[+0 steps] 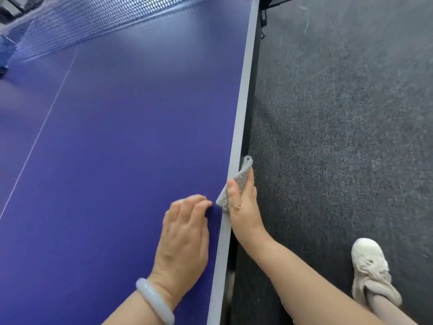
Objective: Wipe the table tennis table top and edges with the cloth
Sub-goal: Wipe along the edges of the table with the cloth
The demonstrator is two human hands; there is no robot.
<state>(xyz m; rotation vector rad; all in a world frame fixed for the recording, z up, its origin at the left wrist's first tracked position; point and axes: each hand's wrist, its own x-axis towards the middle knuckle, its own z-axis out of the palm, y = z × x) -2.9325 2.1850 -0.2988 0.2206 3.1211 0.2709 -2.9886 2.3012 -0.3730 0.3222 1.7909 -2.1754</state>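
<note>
Blue glossy table (117,137) with a pale edge band (243,95). Dark grey carpet floor (339,113) lies right of the right grip (243,207). The net (82,17) crosses well beyond it. The left grip (185,235), with a pale bangle (154,301) at the wrist, rests just left on the table top, fingers loosely bent and holding nothing. A light shoe (370,268) stands behind and to the right. The right grip pinches the grey cloth (241,179) against the table's side edge, thumb on top. The cloth's long axis follows the edge, its free end pointing netward.
</note>
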